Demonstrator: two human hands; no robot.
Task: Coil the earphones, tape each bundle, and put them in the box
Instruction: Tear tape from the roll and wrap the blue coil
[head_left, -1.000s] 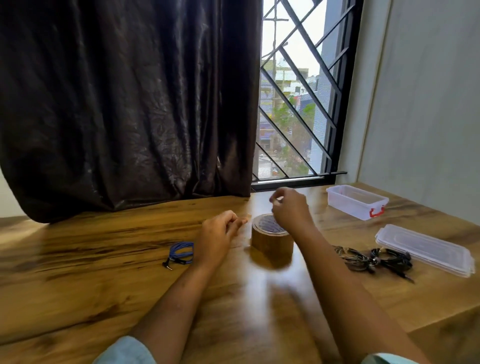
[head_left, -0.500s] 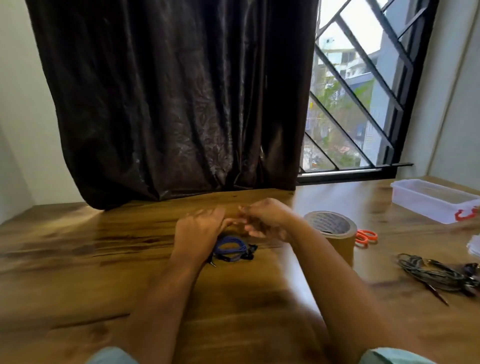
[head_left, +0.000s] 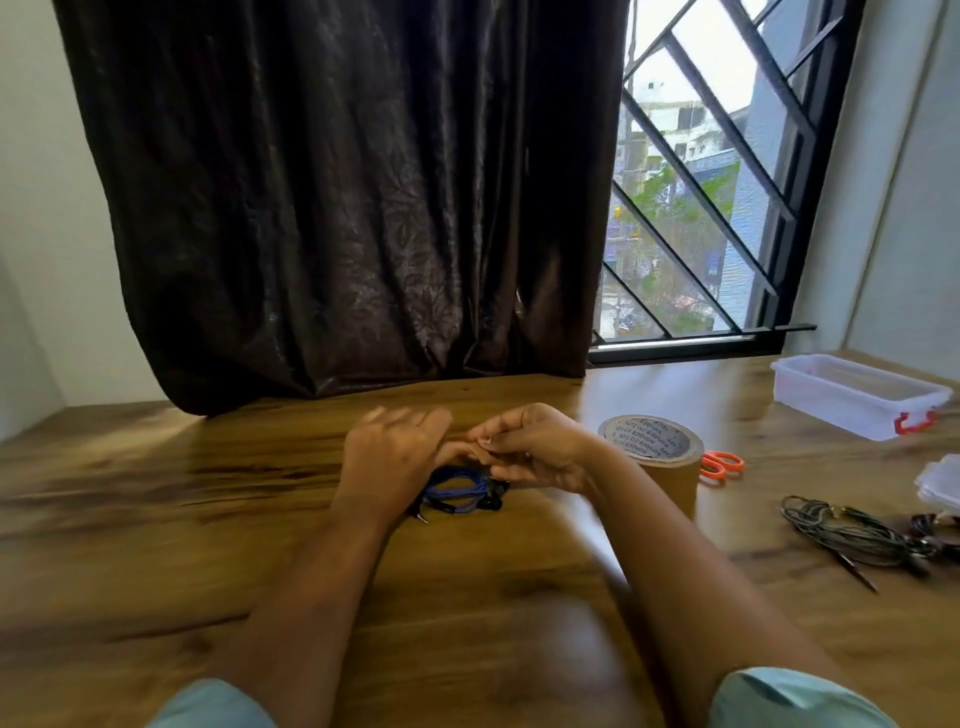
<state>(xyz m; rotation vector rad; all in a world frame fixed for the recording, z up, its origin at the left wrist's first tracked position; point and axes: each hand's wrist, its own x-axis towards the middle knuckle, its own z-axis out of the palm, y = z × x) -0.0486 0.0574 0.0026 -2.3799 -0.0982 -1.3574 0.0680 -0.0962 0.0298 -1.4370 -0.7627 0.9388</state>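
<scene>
A blue earphone coil (head_left: 457, 493) lies on the wooden table (head_left: 156, 519), partly under my hands. My right hand (head_left: 535, 452) hovers just above it, fingers curled, pinching a small pale piece of tape (head_left: 480, 444). My left hand (head_left: 395, 457) is blurred, with its back to the camera. It covers the coil's left side, and its thumb side meets the right fingertips at the tape. A brown tape roll (head_left: 654, 457) stands right of my right hand. The clear plastic box (head_left: 857, 395) sits open at the far right.
Orange-handled scissors (head_left: 719, 464) lie behind the tape roll. A tangle of dark earphones (head_left: 862, 535) lies at the right, and the box lid (head_left: 943, 483) sits at the right edge. A dark curtain hangs behind the table, with a barred window beside it.
Both hands left the tape roll and came together over the blue coil. The view swung left, so the roll and box now sit further right.
</scene>
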